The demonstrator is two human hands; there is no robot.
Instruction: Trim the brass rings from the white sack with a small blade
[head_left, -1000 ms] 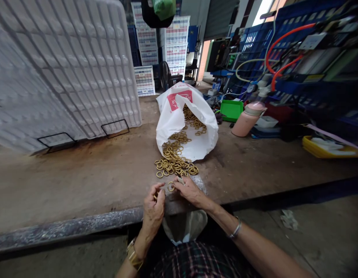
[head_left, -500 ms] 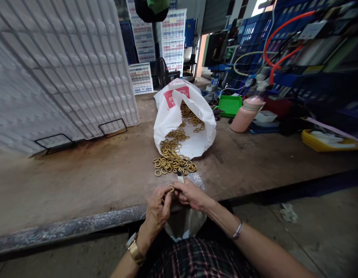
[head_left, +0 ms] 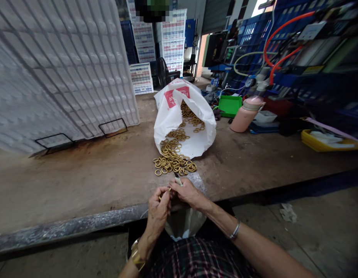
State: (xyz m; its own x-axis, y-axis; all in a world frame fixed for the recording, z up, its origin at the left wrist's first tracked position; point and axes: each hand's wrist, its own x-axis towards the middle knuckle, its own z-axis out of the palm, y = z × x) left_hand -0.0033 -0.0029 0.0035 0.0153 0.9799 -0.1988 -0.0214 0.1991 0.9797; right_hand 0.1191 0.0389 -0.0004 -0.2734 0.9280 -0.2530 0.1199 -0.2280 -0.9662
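Note:
Pinched between the fingers of my left hand (head_left: 159,204) is a brass ring (head_left: 169,189), seen nearly edge-on. My right hand (head_left: 188,193) touches the left one at the fingertips and is closed round a small pale tool (head_left: 178,180) with a dark tip that points up and away. Just beyond both hands lies a pile of brass rings (head_left: 174,162) on the table. The pile runs back into the open mouth of a white bag (head_left: 164,123) with a red label. More rings show inside it.
White ribbed trays (head_left: 80,69) stand at the left, with black wire handles at their foot. To the right are a green tray (head_left: 230,105), a pink bottle (head_left: 245,116) and a yellow tray (head_left: 318,143). The table's front edge (head_left: 109,218) is wrapped in plastic.
The ring at my fingertips has turned from face-on to nearly edge-on. My right hand and the tool have shifted slightly left, and the tool leans more to the left.

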